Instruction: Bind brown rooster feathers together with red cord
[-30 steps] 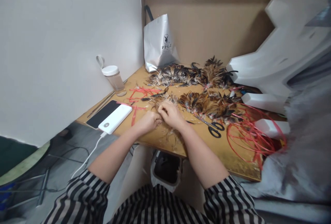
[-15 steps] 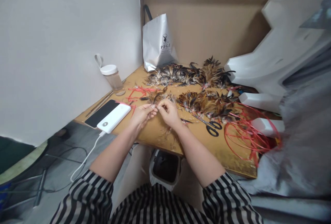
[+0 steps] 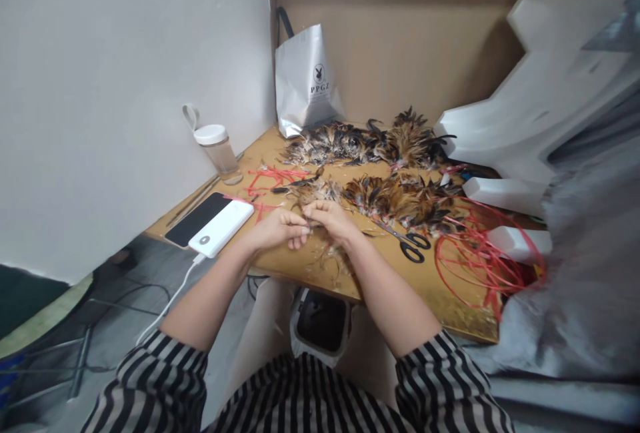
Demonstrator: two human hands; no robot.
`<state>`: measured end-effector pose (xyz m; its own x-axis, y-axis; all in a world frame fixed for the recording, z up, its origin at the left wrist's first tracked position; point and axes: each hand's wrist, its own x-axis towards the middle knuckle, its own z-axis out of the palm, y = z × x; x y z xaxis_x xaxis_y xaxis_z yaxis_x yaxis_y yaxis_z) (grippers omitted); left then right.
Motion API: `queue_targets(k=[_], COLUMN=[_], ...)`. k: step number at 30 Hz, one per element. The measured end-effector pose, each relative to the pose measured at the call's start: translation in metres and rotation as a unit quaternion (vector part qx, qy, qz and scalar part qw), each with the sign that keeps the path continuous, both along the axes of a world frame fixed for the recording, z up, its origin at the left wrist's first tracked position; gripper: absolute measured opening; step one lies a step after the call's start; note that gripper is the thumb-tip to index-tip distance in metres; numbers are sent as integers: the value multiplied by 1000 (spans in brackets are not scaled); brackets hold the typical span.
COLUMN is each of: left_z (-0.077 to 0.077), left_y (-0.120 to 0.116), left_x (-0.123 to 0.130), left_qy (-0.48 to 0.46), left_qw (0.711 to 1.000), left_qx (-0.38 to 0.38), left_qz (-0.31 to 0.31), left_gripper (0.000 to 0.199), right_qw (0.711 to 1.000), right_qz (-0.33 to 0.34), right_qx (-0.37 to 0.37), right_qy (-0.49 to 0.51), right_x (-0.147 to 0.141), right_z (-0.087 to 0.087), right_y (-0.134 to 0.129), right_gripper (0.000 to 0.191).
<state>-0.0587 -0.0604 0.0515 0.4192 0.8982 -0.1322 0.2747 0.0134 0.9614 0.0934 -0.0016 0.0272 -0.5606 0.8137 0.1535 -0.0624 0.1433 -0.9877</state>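
Observation:
Over the front of the wooden table, my left hand point(image 3: 281, 229) is closed in a pinch, thumb and forefinger together and the other fingers curled. Close beside it, my right hand point(image 3: 331, 221) pinches too, its fingertips almost meeting the left ones. Whatever lies between the fingers is too small to make out. Just beyond the fingertips is a small loose heap of brown feathers point(image 3: 320, 187). To the right of my hands lies a row of brown and black feather bunches point(image 3: 400, 203), with black-handled scissors point(image 3: 407, 241) in front of it.
Another feather row point(image 3: 345, 143) lies farther back, before a silver bag point(image 3: 305, 86). Red plastic strips point(image 3: 273, 181) lie left, and a red tangle point(image 3: 483, 259) right. A white power bank point(image 3: 221, 227) overlaps a phone point(image 3: 193, 219); a lidded cup point(image 3: 220, 156) stands by the wall.
My left hand has dropped slightly and turned, its fingers curling more. My right hand has shifted a little to the right and lower, its fingers now reaching more to the left.

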Motion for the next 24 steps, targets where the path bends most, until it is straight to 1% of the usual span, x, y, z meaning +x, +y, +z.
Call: queue_targets(k=[1, 2, 3, 5, 8, 10, 12, 14, 15, 17, 20, 22, 24], left_z=[-1, -4, -7, -16, -26, -29, -29, -29, -29, -29, -31, -32, -32], left_y=[-1, -2, -3, -3, -2, -1, -1, -1, -1, -1, -3, -3, -2], left_x=[1, 2, 5, 12, 24, 31, 35, 39, 40, 41, 40, 39, 35], left_qy=[-45, -97, -162, -310, -459, -526, -570, -591, -594, -590, -569, -545, -500], left_qw=[999, 994, 983, 939, 859, 811, 775, 754, 749, 750, 763, 783, 821], left_qx=[-10, -26, -50, -92, -178, -210, -231, -248, -254, -260, -264, -257, -230], left_qz=[17, 42, 66, 116, 140, 146, 146, 144, 144, 150, 156, 153, 151], left_gripper=[23, 23, 21, 15, 2, 8, 15, 18, 19, 19, 19, 15, 7], right_qw=[996, 985, 973, 953, 943, 945, 951, 956, 958, 960, 966, 971, 977], right_qz=[22, 35, 43, 52, 51, 42, 36, 40, 44, 49, 35, 17, -4], right_qx=[-77, -138, -184, -234, -244, -231, -211, -196, -194, -195, -183, -159, -138], right_qy=[48, 93, 133, 187, 222, 228, 224, 214, 207, 193, 180, 175, 161], right_x=[0, -1, -2, -3, -4, -4, -3, -1, -1, 0, 0, 0, -1], right_z=[0, 0, 1, 1, 0, 0, 1, 1, 2, 3, 5, 6, 5], right_y=[0, 0, -1, -3, -4, -4, -3, -3, -3, -4, -4, -4, -2], right_gripper=[13, 13, 13, 15, 17, 17, 17, 16, 16, 17, 17, 17, 17])
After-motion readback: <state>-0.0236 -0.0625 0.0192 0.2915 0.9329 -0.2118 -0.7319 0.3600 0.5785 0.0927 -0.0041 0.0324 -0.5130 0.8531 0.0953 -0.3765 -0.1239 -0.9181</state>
